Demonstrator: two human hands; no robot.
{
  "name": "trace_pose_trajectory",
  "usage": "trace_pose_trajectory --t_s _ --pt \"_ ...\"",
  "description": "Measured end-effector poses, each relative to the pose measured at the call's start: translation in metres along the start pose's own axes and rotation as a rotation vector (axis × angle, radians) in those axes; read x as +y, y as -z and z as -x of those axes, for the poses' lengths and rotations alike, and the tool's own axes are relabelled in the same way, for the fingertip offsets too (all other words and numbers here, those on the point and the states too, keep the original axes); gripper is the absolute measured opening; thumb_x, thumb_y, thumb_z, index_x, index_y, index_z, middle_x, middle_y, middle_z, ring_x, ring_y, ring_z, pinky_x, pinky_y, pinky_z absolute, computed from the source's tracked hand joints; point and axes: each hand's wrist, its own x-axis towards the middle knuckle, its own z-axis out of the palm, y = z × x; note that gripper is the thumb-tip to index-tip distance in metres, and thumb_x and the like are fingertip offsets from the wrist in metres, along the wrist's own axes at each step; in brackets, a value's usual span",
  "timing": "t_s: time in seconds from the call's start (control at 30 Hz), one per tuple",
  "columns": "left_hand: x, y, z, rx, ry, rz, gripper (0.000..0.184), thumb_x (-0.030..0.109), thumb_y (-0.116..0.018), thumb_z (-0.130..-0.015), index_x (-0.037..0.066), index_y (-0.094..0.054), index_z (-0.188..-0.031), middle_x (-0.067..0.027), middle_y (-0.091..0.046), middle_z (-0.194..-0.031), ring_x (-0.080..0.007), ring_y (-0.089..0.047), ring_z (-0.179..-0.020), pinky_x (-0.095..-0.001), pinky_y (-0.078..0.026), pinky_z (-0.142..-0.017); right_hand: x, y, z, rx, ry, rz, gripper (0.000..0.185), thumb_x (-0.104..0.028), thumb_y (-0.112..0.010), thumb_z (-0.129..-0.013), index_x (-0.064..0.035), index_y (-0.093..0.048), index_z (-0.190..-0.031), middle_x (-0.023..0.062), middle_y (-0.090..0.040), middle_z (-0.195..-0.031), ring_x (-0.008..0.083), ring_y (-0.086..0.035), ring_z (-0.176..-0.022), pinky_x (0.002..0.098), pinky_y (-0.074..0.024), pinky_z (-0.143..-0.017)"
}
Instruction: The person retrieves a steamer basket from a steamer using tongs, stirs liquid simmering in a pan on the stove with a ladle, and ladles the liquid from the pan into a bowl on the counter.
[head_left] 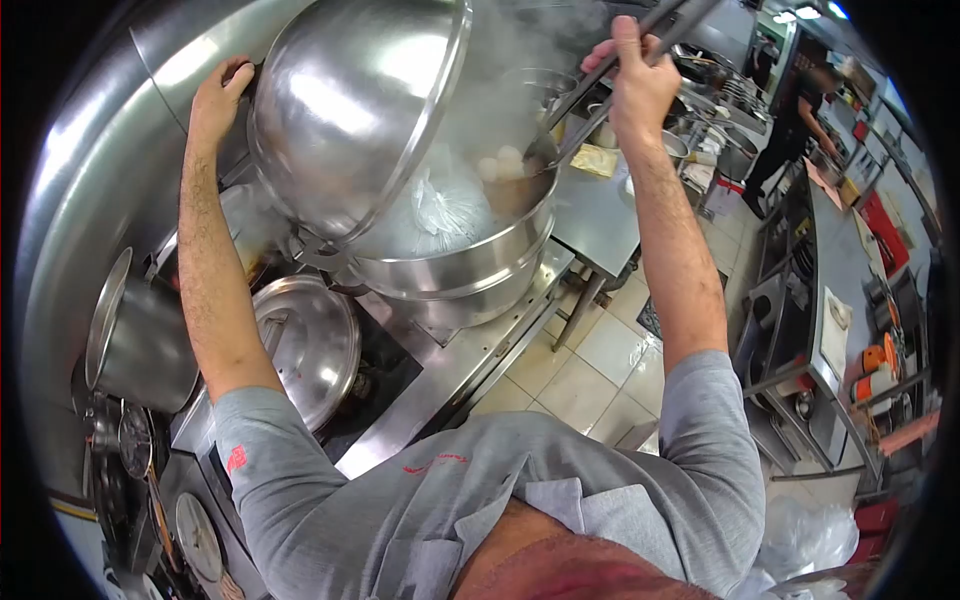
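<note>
With closed fingers, my left hand (220, 98) grips the edge of a big domed steel lid (345, 110), which stands tilted over a wide steel steamer pot (470, 280). Long metal tongs (590, 112) are held in my closed right hand (642, 85), above the pot's right side. Their lower ends reach down to the far right rim, and steam partly blurs them. Inside the pot lie a tied clear plastic bag (445, 210) with whitish contents and a few pale round things (503, 163) that look like eggs.
A round steel lid (308, 345) lies on the stove left of the steamer, near a tall pot (150, 345). A steel table (600, 215) stands to the right. Farther off, a person in dark clothes (795, 130) stands by a counter. Plastic bags (815, 540) are at lower right.
</note>
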Motion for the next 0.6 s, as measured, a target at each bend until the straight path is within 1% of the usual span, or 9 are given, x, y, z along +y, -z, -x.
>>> trace_pose_trajectory --t_s 0.07,0.17,0.23,0.3,0.37,0.4,0.5,0.57,0.6 --pt "-0.008 0.005 0.0 0.024 -0.019 0.022 0.042 0.03 -0.057 -0.085 0.001 -0.056 -0.115 -0.0101 -0.061 -0.108 -0.0172 -0.057 -0.1 -0.0286 -0.045 -0.083 0.021 -0.008 -0.004 0.0 -0.054 0.004 0.034 -0.03 -0.067 -0.081 0.0013 -0.055 -0.077 0.0082 -0.058 -0.064 0.017 -0.058 -0.053 0.0289 -0.0478 -0.051" --pt "-0.007 0.009 0.007 0.047 0.012 0.042 0.042 0.03 -0.056 -0.085 0.001 -0.055 -0.115 -0.0107 -0.061 -0.109 -0.0181 -0.057 -0.099 -0.0282 -0.045 -0.081 0.032 -0.014 -0.008 -0.104 -0.085 0.161 0.033 -0.03 -0.069 -0.079 0.0006 -0.058 -0.079 0.0057 -0.059 -0.065 0.0137 -0.059 -0.056 0.0273 -0.0483 -0.053" --pt "0.001 0.013 0.012 0.029 0.032 0.033 0.042 0.03 -0.056 -0.085 0.001 -0.055 -0.115 -0.0108 -0.06 -0.11 -0.0183 -0.057 -0.098 -0.0286 -0.045 -0.08 0.038 -0.016 -0.009 -0.17 -0.133 0.168 0.035 -0.033 -0.07 -0.078 0.0001 -0.059 -0.079 0.0047 -0.059 -0.065 0.0126 -0.059 -0.057 0.0259 -0.0479 -0.054" --pt "0.01 0.016 0.018 0.014 0.048 0.027 0.042 0.03 -0.055 -0.085 0.001 -0.055 -0.116 -0.0109 -0.06 -0.111 -0.0186 -0.057 -0.098 -0.029 -0.046 -0.079 0.041 -0.017 -0.011 -0.221 -0.122 0.363 0.04 -0.039 -0.07 -0.076 -0.0006 -0.059 -0.078 0.0039 -0.059 -0.065 0.0116 -0.059 -0.058 0.0251 -0.0484 -0.055" --pt "0.021 0.015 0.024 0.043 0.073 -0.031 0.041 0.03 -0.055 -0.085 0.001 -0.055 -0.115 -0.0113 -0.06 -0.111 -0.0183 -0.056 -0.099 -0.0291 -0.046 -0.079 0.042 -0.017 -0.011 -0.27 -0.188 0.5 0.041 -0.041 -0.07 -0.075 -0.0012 -0.06 -0.077 0.0036 -0.06 -0.065 0.0106 -0.059 -0.059 0.0254 -0.048 -0.057" --pt "0.016 0.016 0.02 0.045 0.071 -0.036 0.041 0.03 -0.055 -0.085 0.001 -0.055 -0.115 -0.0113 -0.06 -0.111 -0.0183 -0.056 -0.099 -0.0291 -0.046 -0.079 0.047 -0.02 -0.01 -0.269 -0.187 0.495 0.041 -0.041 -0.07 -0.075 -0.0012 -0.06 -0.077 0.0036 -0.06 -0.065 0.0106 -0.059 -0.059 0.0254 -0.048 -0.057" --pt "0.004 0.017 0.014 -0.008 0.11 0.02 0.041 0.029 -0.054 -0.085 0.001 -0.055 -0.116 -0.0116 -0.059 -0.111 -0.0187 -0.055 -0.102 -0.0299 -0.044 -0.082 0.063 -0.022 -0.001 -0.226 -0.194 0.415 0.043 -0.044 -0.071 -0.073 -0.003 -0.057 -0.069 0.0019 -0.057 -0.056 0.0097 -0.054 -0.053 0.0276 -0.0439 -0.053" --pt "0.01 0.017 0.02 0.07 0.026 -0.061 0.043 0.03 -0.054 -0.084 0.0 -0.055 -0.115 -0.0125 -0.06 -0.112 -0.0197 -0.054 -0.105 -0.0304 -0.041 -0.088 0.066 -0.022 0.007 -0.156 -0.116 0.419 0.042 -0.041 -0.071 -0.072 -0.002 -0.056 -0.067 0.0028 -0.056 -0.054 0.0106 -0.053 -0.052 0.0284 -0.0439 -0.052" --pt "0.006 0.019 0.019 0.075 0.028 -0.065 0.043 0.03 -0.054 -0.084 0.0 -0.055 -0.115 -0.0125 -0.06 -0.112 -0.0197 -0.054 -0.105 -0.0304 -0.041 -0.088 0.071 -0.019 0.004 -0.135 -0.179 0.418 0.036 -0.034 -0.07 -0.072 -0.0018 -0.056 -0.066 0.0035 -0.055 -0.054 0.0112 -0.053 -0.051 0.0287 -0.044 -0.052"
